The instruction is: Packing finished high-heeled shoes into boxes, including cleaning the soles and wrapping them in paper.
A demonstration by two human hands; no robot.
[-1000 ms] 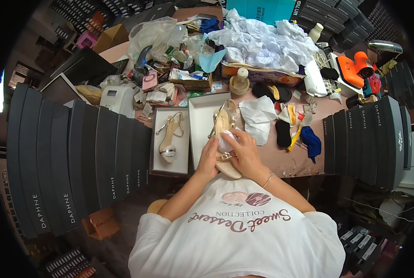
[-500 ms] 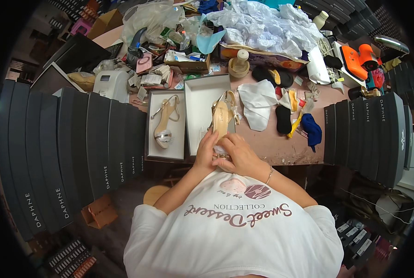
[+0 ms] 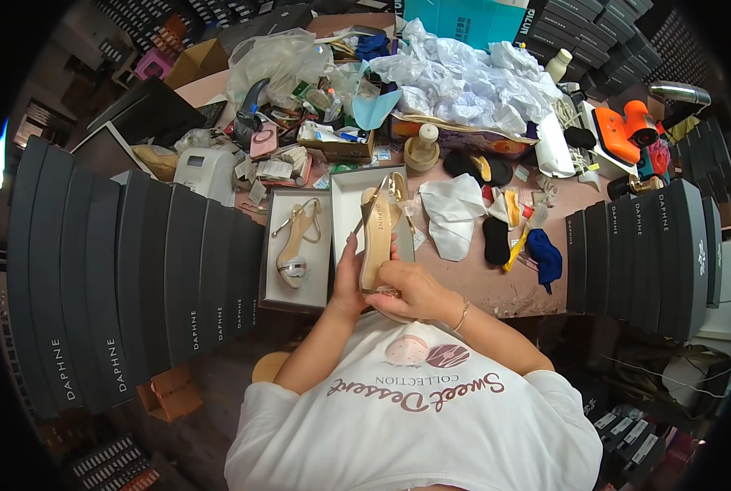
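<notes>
Sandal point(image 3: 374, 233) apparently being adjusted
Left hand point(image 3: 348, 278) clasps its side; right hand point(image 3: 419, 291) pinches its toe; next calls for steadiness.

A head-worn fisheye camera looks down on both hands point(image 3: 416, 290).

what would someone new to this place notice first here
Probably the big heap of crumpled white paper at the back of the table, with a bright orange device off to its right. Front and centre, the left hand and right hand hold a strappy sandal. Rows of dark boxes stand on both sides.
</notes>
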